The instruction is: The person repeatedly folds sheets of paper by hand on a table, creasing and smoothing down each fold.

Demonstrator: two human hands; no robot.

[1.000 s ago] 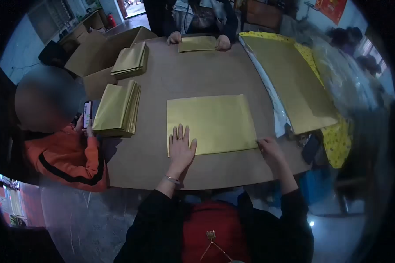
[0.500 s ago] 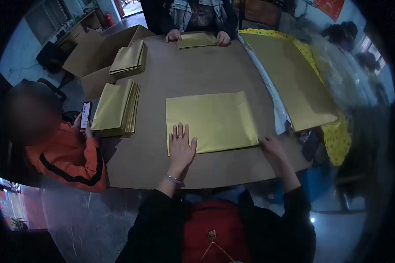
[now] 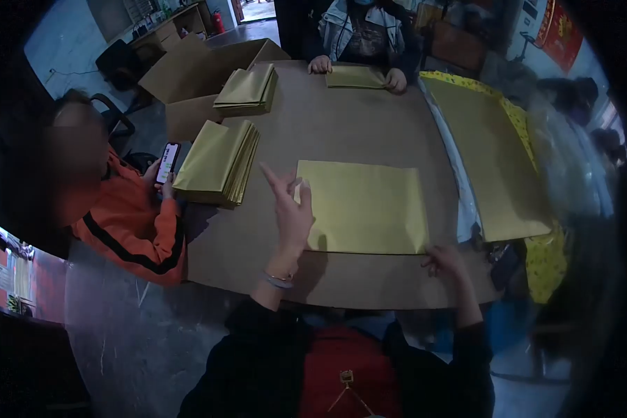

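A folded sheet of gold paper (image 3: 369, 209) lies flat on the brown table in front of me. My left hand (image 3: 294, 212) is lifted over the sheet's left edge, index finger stretched out, thumb apart and other fingers partly bent; it holds nothing. A ring-like bracelet circles that wrist. At the sheet's lower right corner rests my right hand (image 3: 444, 262), its fingers loosely bent and apart, with nothing visible in them. To the left stands a thick stack of folded gold paper (image 3: 216, 160).
A smaller gold stack (image 3: 247, 89) sits farther back, beside an open cardboard box (image 3: 195, 76). Large gold sheets (image 3: 488, 160) lie on yellow wrapping at right. A person across the table (image 3: 362, 35) touches folded gold paper (image 3: 355, 76). Another, in an orange jacket (image 3: 129, 223), holds a phone (image 3: 166, 164).
My left hand has risen off the sheet, its flat fingers now partly bent. My right hand's fingers have loosened at the corner. The whole view has shifted as my head turned.
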